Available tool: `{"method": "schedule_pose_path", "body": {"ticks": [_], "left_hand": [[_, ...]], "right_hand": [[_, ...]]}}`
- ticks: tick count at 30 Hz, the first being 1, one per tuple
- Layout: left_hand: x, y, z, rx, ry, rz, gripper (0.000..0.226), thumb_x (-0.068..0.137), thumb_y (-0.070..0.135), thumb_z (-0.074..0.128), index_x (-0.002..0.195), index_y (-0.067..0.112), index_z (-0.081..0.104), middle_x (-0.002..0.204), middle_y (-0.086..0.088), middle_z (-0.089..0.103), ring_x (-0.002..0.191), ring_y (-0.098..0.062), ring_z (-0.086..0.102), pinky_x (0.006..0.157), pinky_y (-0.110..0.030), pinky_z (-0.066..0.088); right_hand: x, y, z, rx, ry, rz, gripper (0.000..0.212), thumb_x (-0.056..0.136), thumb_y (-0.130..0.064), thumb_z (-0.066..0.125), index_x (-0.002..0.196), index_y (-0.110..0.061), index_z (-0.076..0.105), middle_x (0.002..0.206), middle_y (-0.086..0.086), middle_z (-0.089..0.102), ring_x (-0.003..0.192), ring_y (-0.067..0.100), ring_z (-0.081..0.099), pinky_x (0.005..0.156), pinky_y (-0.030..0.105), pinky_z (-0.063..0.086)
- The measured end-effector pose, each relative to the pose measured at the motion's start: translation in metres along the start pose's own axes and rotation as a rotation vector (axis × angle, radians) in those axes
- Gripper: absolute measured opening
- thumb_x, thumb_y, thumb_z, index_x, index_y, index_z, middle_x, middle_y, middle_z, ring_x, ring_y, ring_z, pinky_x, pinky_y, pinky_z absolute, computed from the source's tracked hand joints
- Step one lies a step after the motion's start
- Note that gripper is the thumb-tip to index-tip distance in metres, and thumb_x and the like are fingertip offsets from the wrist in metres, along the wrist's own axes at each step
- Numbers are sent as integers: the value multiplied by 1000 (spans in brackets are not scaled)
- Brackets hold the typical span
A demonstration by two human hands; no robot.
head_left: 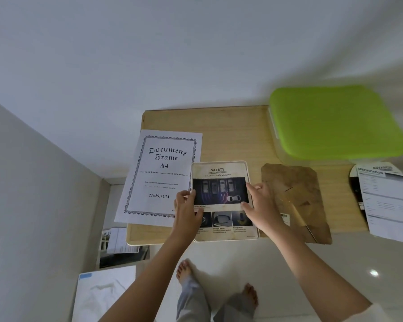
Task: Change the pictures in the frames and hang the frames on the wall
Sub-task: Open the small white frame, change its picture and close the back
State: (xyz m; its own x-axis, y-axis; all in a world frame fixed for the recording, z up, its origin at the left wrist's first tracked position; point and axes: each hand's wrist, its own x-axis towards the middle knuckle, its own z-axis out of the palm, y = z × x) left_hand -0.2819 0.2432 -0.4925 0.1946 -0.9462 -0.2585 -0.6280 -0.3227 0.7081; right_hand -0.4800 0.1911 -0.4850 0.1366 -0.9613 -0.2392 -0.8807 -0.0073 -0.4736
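A white-edged picture frame (pixel 221 169) lies on the wooden table (pixel 230 133) near its front edge, with a "Safety" car brochure page showing in it. My left hand (pixel 186 210) holds the frame's left side and my right hand (pixel 261 205) holds its right side, fingers over the picture. To the left lies the white "Document Frame A4" insert sheet (pixel 161 175), partly over the table's edge. To the right lies the brown backing board (pixel 293 196), flat on the table.
A green-lidded plastic box (pixel 335 122) stands at the table's back right. Brochure pages (pixel 389 201) hang over the right edge. More papers (pixel 119 242) and a white sheet (pixel 102 293) lie on the floor at left. My bare feet (pixel 184 270) are below the table. White walls stand behind and left.
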Motion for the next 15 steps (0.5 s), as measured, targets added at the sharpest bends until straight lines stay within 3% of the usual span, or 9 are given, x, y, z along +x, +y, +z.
{"method": "schedule_pose_path", "body": {"ticks": [5, 15], "left_hand": [[0, 0, 5, 49, -32, -4, 55, 93, 18, 53, 141, 11, 29, 137, -10, 26, 126, -23, 30, 102, -39, 43], [2, -1, 6, 109, -56, 8, 57, 92, 21, 54, 143, 14, 28, 139, -8, 23, 126, -21, 27, 97, -36, 46]], "right_hand": [[-1, 0, -1, 46, -44, -2, 62, 92, -29, 52, 146, -17, 24, 126, 6, 31, 116, 18, 37, 94, 25, 36], [2, -1, -2, 105, -69, 15, 63, 91, -22, 56, 145, -14, 24, 130, 7, 31, 120, 17, 38, 90, 17, 28]]}}
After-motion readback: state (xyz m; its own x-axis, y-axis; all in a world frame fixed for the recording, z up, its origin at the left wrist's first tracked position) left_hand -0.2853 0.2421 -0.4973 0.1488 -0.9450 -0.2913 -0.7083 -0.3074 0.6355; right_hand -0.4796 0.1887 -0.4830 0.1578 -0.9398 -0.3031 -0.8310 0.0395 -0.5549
